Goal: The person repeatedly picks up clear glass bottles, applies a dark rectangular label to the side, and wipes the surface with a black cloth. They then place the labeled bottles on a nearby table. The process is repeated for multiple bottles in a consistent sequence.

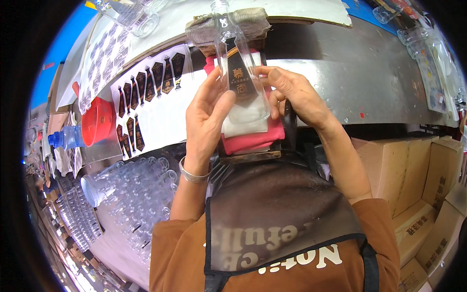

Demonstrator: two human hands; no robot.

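Note:
A clear glass bottle (245,104) lies in front of me with its neck pointing away, resting on a rolled grey cloth (204,30). A black tie-shaped label (238,73) with gold print sits along its upper face. My left hand (209,109) is closed around the bottle's left side, its thumb along the edge. From the right, my right hand (296,95) grips the other side, with fingertips near the label's edge. Beneath the bottle are a folded white cloth (245,127) and a pink cloth (275,135) on a wooden rest.
On the left lies a sheet of black labels (170,104), beside a red plastic funnel (97,121). Many clear bottles (141,194) stand lower left. Another glass bottle (138,22) lies at the back. Cardboard boxes (394,170) stand right of the metal table (350,92).

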